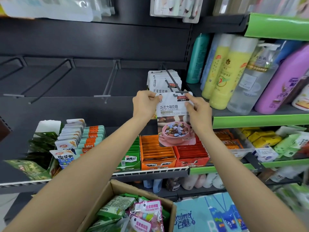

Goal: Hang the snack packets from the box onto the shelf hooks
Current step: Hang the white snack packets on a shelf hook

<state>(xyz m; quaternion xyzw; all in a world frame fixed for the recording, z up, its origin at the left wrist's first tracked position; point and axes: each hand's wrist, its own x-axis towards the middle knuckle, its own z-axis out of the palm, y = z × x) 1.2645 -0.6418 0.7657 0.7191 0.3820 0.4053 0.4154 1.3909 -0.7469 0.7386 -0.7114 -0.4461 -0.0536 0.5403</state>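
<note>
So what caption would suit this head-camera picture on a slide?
Both hands, left and right, hold a candy packet up at a shelf hook's tip.

- Two hands showing: left hand (pixel 145 102), right hand (pixel 199 111).
- One chocolate candy packet (pixel 175 121) being held up.
- One cardboard box (pixel 117 186) sitting below.
- Two pink marshmallow packets (pixel 147 213) lying inside.
- Three orange-and-red display cartons (pixel 158 153) standing side by side.
</note>
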